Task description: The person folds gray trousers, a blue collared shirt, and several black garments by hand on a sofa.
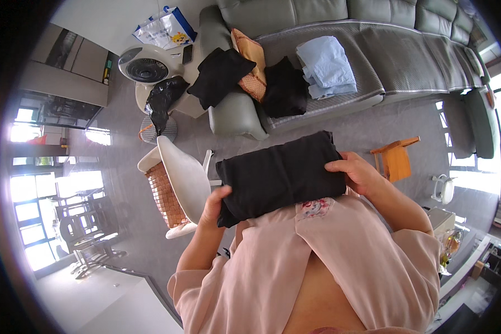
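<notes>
A folded black cloth [282, 175], perhaps a garment, is held level in front of my body. At its left end, my left hand [215, 204] grips it with the thumb on top. My right hand [355, 173] pinches the opposite end, thumb above and fingers hidden beneath. Beyond it, a crumpled black cloth [223, 75] drapes over the sofa's armrest. Another black cloth [286, 89] lies on the seat, and a folded light blue cloth [327, 67] rests to its right. An orange patterned cushion [250, 50] leans between the two black cloths.
A grey sofa [259, 12] runs along the far side. To my left stands a white chair [183, 179] with a woven seat. A white fan [146, 67], a black plastic bag [165, 98] and a phone [187, 54] are at the far left. A wooden stool [396, 160] stands right.
</notes>
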Demonstrator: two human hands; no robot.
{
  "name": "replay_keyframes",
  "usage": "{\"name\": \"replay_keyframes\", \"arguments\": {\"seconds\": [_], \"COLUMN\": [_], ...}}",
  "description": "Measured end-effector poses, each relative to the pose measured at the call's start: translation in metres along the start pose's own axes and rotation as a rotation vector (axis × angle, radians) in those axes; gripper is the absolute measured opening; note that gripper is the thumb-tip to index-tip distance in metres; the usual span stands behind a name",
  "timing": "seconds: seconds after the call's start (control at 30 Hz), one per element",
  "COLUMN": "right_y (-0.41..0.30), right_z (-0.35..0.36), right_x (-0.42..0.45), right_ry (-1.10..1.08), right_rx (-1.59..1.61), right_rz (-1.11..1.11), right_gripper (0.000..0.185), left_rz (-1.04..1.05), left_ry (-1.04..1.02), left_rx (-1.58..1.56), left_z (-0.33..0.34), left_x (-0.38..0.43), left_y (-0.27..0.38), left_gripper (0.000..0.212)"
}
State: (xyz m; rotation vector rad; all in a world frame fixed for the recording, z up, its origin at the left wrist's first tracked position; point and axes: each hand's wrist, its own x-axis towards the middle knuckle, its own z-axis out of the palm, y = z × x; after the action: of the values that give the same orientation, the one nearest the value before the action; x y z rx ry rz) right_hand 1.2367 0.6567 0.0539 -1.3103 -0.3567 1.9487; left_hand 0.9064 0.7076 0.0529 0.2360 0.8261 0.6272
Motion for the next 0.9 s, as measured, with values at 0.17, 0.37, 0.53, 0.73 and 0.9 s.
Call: {"name": "replay_keyframes", "arguments": {"seconds": [0.17, 0.37, 0.53, 0.73, 0.9], "right_y": [-0.027, -0.027, -0.014, 0.013, 0.004], "right_z": [0.027, 0.049, 0.083, 0.088, 0.059], "right_x": [-0.021, 0.008, 0.056, 0.105, 0.097], "right_ry": [0.149, 0.015, -0.553, -0.033, 0.149], "right_rx": [-0.494, -1.792, -0.989, -0.786, -0.214], "right_rz": [0.27, -1.007, -0.185, 0.035, -0.002], "right_gripper": [0.044, 0.07, 0.077, 0.054, 0.053], "left_rz": [0.055, -0.168, -0.009, 0.333, 0.294], "left_ry": [0.048, -0.21, -0.065, -0.088, -0.114], "left_rx": [0.206, -0.234, -0.064, 0.321, 0.834], "left_z": [-0.055, -0.108, -0.086, -0.014, -0.022], "left_x": [-0.013, 0.008, 0.061, 0.098, 0.106], "left_y": [-0.021, 0.016, 0.082, 0.124, 0.107], "left_gripper": [0.021, 0.027, 0.026, 0.048, 0.062]}}
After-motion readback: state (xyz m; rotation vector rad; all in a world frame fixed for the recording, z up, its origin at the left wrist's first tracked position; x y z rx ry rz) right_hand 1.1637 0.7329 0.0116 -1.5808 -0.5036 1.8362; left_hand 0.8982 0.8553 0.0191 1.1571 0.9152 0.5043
